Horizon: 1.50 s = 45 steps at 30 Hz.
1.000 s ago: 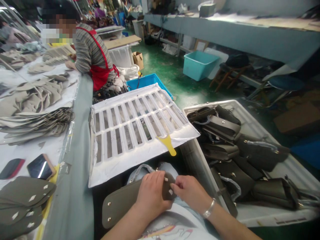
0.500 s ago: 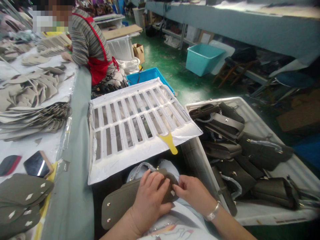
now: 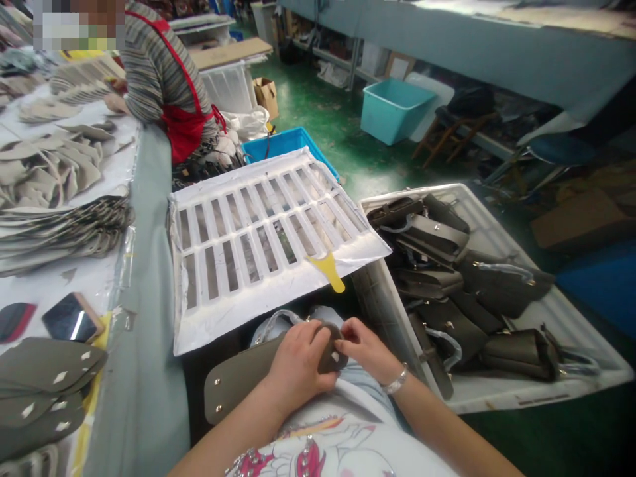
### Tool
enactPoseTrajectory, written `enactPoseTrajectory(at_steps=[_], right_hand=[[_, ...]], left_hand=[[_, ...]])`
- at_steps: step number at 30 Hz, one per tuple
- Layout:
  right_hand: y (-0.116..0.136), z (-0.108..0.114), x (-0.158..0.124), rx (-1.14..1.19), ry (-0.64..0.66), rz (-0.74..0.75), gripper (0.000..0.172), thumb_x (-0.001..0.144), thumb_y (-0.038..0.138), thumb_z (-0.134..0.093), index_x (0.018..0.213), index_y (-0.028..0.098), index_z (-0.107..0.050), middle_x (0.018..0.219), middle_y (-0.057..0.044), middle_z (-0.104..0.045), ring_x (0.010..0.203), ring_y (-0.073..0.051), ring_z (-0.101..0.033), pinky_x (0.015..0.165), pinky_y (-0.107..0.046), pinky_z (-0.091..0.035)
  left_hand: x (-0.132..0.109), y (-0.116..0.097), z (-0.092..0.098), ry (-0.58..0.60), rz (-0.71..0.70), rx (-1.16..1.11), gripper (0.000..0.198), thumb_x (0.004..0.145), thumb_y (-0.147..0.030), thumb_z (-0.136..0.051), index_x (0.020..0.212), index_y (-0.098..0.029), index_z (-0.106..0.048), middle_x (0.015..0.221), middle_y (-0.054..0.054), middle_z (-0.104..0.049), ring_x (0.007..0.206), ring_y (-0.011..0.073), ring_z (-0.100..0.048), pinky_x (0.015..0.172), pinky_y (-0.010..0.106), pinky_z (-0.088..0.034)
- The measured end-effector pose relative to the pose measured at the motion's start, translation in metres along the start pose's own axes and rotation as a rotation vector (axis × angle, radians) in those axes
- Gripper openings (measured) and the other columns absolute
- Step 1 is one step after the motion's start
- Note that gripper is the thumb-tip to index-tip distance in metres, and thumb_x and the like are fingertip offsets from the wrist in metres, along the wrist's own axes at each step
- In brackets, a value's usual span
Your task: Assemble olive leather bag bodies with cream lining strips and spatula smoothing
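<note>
An olive-green handbag (image 3: 238, 379) lies across my lap with its base, two metal studs showing, turned to the left. My left hand (image 3: 302, 358) presses over the bag's right part, fingers on top and thumb along the near side. At that end is a rounded olive flap (image 3: 336, 356) with a small white mark. My right hand (image 3: 368, 352) is closed in a pinch at the flap's right edge; anything small between its fingertips is hidden. Behind the bag shows a handle (image 3: 278, 321) wrapped in clear plastic.
A white slatted rack (image 3: 258, 245) with a yellow scraper-shaped piece (image 3: 332, 273) stands just ahead. At right is a white crate (image 3: 497, 397) of olive handbags. Left, a table edge (image 3: 154, 318) carries olive flap pieces (image 3: 44, 371) and a phone (image 3: 72, 318). A co-worker (image 3: 163, 79) leans on it.
The view has shifted slightly, so surroundings appear moved left and up. Both hands stay at the flap end of the bag, and the flap looks tilted up a little more between them.
</note>
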State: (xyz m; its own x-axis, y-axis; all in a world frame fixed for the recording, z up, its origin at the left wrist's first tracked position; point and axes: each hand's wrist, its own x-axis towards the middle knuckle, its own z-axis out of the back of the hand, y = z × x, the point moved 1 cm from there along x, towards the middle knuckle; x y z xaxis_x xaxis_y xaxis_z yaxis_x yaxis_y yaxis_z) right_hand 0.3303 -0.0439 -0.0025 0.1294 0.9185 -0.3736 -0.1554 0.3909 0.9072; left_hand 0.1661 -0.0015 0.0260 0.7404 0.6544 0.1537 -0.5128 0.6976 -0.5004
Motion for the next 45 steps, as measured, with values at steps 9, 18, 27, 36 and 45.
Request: enactPoseTrajectory(at_steps=[9,18,27,36,45], right_hand=[[-0.008,0.000,0.002,0.017,-0.005,0.025,0.032,0.063,0.039,-0.064,0.076,0.016,-0.046,0.070,0.003,-0.047,0.063,-0.011,-0.044,0.057,-0.025,-0.037],[-0.008,0.001,0.000,0.058,-0.005,0.042,0.033,0.065,0.043,-0.066,0.074,0.016,-0.048,0.069,0.002,-0.048,0.063,-0.011,-0.044,0.058,-0.026,-0.038],[-0.042,0.042,-0.009,0.276,-0.043,-0.058,0.043,0.075,0.058,-0.056,0.080,0.015,-0.053,0.079,-0.001,-0.054,0.069,-0.011,-0.050,0.070,-0.028,-0.045],[-0.002,0.009,-0.025,0.055,-0.041,0.225,0.027,0.079,0.043,-0.055,0.085,0.017,-0.050,0.085,-0.002,-0.054,0.078,-0.014,-0.052,0.071,-0.027,-0.044],[0.016,0.002,-0.029,-0.569,-0.124,0.141,0.023,0.085,0.035,-0.045,0.070,0.019,-0.051,0.064,0.000,-0.054,0.059,-0.013,-0.049,0.057,-0.025,-0.034]], left_hand=[[-0.009,0.001,-0.002,-0.028,-0.036,0.037,0.062,0.060,-0.031,-0.069,0.115,-0.017,-0.047,0.122,0.013,-0.049,0.112,0.0279,-0.046,0.100,0.045,-0.033],[-0.017,-0.002,0.000,0.026,-0.139,0.144,0.039,0.074,-0.034,-0.062,0.110,-0.022,-0.054,0.134,0.005,-0.045,0.124,0.0282,-0.035,0.107,0.048,-0.024],[-0.008,-0.006,-0.002,0.080,-0.083,0.130,0.030,0.071,-0.028,-0.064,0.099,-0.020,-0.055,0.140,0.010,-0.035,0.126,0.0284,-0.032,0.107,0.046,-0.024],[-0.004,-0.010,-0.003,0.057,-0.025,0.094,0.033,0.066,-0.022,-0.063,0.098,-0.020,-0.055,0.132,0.013,-0.039,0.119,0.0294,-0.039,0.102,0.047,-0.029],[-0.008,-0.009,-0.010,-0.013,0.019,0.062,0.032,0.063,-0.015,-0.061,0.095,-0.021,-0.057,0.136,0.012,-0.034,0.125,0.0296,-0.034,0.105,0.048,-0.026]])
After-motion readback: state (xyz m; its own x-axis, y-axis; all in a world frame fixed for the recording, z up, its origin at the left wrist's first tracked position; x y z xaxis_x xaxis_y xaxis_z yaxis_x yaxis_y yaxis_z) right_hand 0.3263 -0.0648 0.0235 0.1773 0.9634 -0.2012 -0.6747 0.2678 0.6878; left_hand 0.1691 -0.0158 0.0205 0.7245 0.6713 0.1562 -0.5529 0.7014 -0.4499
